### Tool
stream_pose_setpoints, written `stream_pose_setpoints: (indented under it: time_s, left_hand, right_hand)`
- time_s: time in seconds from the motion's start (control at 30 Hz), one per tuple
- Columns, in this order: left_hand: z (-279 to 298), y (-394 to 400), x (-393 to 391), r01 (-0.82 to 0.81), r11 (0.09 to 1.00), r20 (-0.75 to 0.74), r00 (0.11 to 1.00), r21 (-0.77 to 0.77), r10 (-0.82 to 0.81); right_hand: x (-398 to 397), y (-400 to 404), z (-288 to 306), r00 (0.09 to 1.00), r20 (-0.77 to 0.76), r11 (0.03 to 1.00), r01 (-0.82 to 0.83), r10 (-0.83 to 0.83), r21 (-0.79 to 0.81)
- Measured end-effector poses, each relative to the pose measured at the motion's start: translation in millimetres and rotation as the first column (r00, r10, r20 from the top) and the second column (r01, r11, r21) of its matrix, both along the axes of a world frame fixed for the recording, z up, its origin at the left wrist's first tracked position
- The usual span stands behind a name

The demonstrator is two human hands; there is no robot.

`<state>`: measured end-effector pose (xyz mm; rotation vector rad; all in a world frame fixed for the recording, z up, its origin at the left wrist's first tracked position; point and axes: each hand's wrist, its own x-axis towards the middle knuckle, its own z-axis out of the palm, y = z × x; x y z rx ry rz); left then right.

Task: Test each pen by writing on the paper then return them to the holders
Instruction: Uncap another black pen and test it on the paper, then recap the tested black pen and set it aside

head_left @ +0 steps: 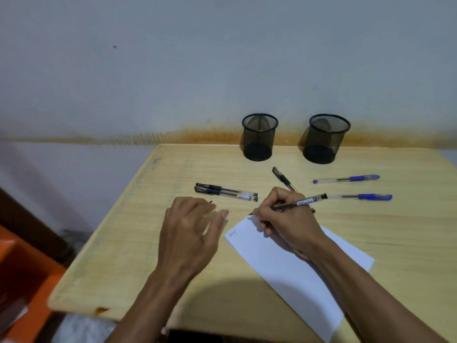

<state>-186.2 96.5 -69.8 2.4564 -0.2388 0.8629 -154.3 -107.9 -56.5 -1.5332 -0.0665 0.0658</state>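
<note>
My right hand (284,219) grips a black pen (304,202), its tip at the far corner of the white paper (284,268). A faint scribble (232,234) marks the sheet's left corner. My left hand (190,233) hovers open over the table, left of the paper, with a small dark cap (210,201) just beyond its fingers. Two black pens (226,191) lie side by side further back. Another black pen (283,179) lies behind my right hand. Two blue pens (346,179) (363,196) rest to the right. Two black mesh holders (259,137) (325,138) stand empty at the back.
The wooden table (138,256) stands against a grey wall (173,70), with its left edge near an orange object (22,266) on the floor side. A dark object (195,337) sits at the table's near edge.
</note>
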Motion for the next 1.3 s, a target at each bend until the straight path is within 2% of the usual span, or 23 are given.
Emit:
stream_pose_setpoints:
  time_s: [0.03, 0.1, 0.17, 0.23, 0.5, 0.67, 0.73, 0.77, 0.83, 0.9, 0.97, 1.1, 1.3]
  left_hand:
    - [2.6, 3.2, 2.7, -0.090, 0.996, -0.009, 0.996, -0.028, 0.089]
    - [6.7, 10.7, 9.4, -0.216, 0.976, -0.136, 0.968, -0.020, 0.212]
    - [7.4, 16.4, 16.0, -0.274, 0.960, -0.288, 0.916, 0.063, 0.280]
    - [6.7, 18.7, 18.5, -0.277, 0.949, -0.349, 0.883, 0.152, 0.314]
    - [5.4, 12.4, 21.3, -0.281, 0.942, -0.313, 0.892, 0.182, 0.327]
    - [7.3, 9.6, 20.4, -0.259, 0.954, -0.284, 0.913, 0.153, 0.294]
    - [13.1, 4.9, 16.4, -0.216, 0.975, -0.262, 0.939, 0.059, 0.224]
    - [18.5, -0.7, 12.7, -0.176, 0.984, -0.249, 0.955, -0.034, 0.162]
    - [33.2, -18.1, 4.7, -0.096, 0.963, -0.227, 0.973, -0.251, 0.038]
    - [45.5, -36.3, 0.9, -0.009, 0.930, -0.202, 0.977, -0.367, -0.070]
    - [51.2, -52.1, 1.8, 0.085, 0.903, -0.189, 0.965, -0.422, -0.179]
    - [51.9, -75.6, -0.9, 0.208, 0.815, -0.194, 0.912, -0.540, -0.361]
    - [43.0, -89.2, -6.1, 0.277, 0.787, -0.161, 0.890, -0.551, -0.426]
  right_hand:
    - [-0.3, 0.8, 0.0, 1.000, 0.000, 1.000, 0.000, 0.000, 0.022]
    - [-1.8, 1.8, 1.2, 1.000, 0.006, 0.998, -0.005, 0.005, 0.070]
    - [-3.6, 2.0, 1.8, 1.000, 0.011, 0.994, -0.009, 0.008, 0.110]
    - [-4.6, 2.3, 2.4, 1.000, 0.010, 0.993, -0.008, 0.006, 0.118]
    - [-1.0, 2.0, -0.5, 0.998, -0.060, 0.980, -0.018, 0.030, 0.196]
    - [-13.4, -5.5, 16.6, 0.993, 0.006, 0.979, 0.116, -0.118, 0.165]
    - [-21.1, -12.5, 25.0, 0.990, 0.043, 0.976, 0.123, -0.133, 0.180]
    - [-24.9, -16.6, 29.4, 0.988, 0.061, 0.976, 0.128, -0.141, 0.178]
    - [-31.2, -25.6, 38.1, 0.983, 0.079, 0.970, 0.148, -0.166, 0.195]
    - [-36.5, -34.5, 46.0, 0.974, 0.099, 0.957, 0.177, -0.204, 0.228]
    - [-42.1, -44.3, 55.4, 0.957, 0.153, 0.958, 0.216, -0.246, 0.191]
    - [-52.6, -63.8, 68.9, 0.923, 0.264, 0.957, 0.291, -0.281, 0.003]
    - [-63.5, -78.4, 65.7, 0.925, 0.286, 0.951, 0.291, -0.251, -0.103]
